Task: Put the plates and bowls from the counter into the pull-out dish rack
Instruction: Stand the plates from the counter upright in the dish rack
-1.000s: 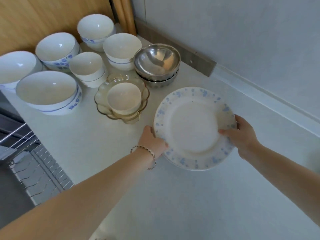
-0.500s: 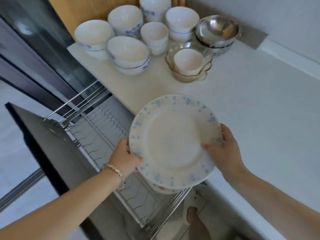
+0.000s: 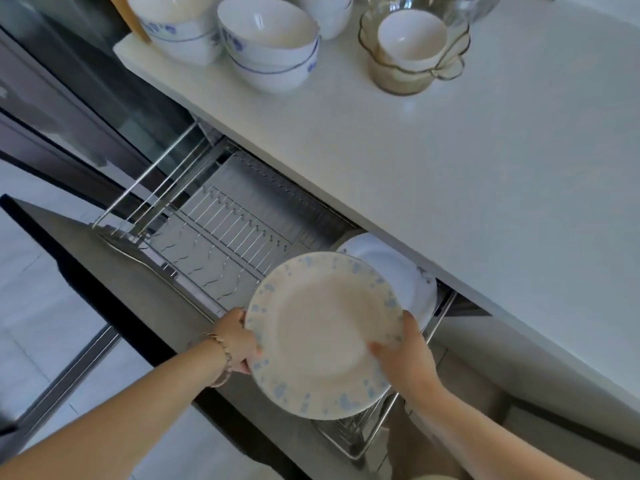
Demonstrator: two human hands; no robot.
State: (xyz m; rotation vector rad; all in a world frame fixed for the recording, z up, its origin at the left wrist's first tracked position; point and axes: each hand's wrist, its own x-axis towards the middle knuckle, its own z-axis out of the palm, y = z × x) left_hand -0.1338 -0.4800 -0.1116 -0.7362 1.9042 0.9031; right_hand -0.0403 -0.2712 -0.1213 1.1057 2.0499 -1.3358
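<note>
Over the pulled-out dish rack, just below the counter edge, a blue-speckled plate is held tilted, face up, between both hands. The left hand, a bracelet at its wrist, grips the left rim, and the right hand grips the right rim, fingers curled round the edge and thumb on the face. Just behind it a white plate stands in the rack. Up on the counter sit stacked blue-patterned bowls and a glass bowl with a small white bowl nested inside.

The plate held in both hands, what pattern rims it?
Blue speckles on the round cream plate, head view.
</note>
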